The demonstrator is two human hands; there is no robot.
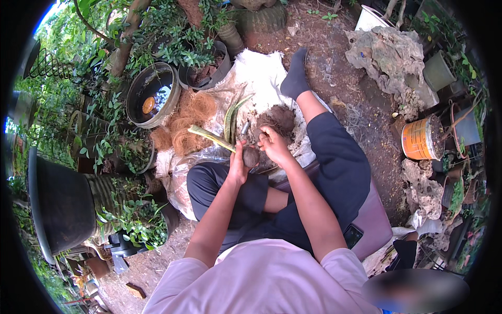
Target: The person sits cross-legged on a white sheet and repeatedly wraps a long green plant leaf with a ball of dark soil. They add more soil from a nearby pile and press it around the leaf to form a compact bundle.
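Note:
My left hand (pixel 239 165) is wrapped around a round brown ball (pixel 251 156) at the base of a plant with long, stiff green leaves (pixel 231 118); one pale leaf or stalk points left. My right hand (pixel 273 142) is just right of the ball, fingers curled; what they hold, if anything, is hidden. A small silvery object (pixel 246 127) shows above my left thumb. Beyond my right hand lies a dark clump of roots or soil (pixel 280 116), and loose orange-brown fibre (pixel 193 112) lies to the left, all on a white sack (pixel 264 68).
A water-filled tub (pixel 157 118) and planters (pixel 63 199) stand left. Jagged rocks (pixel 381 57) and an orange-labelled bucket (pixel 418 138) are right. I sit cross-legged on a mauve cushion (pixel 374 217) with a phone (pixel 353 235) beside my thigh.

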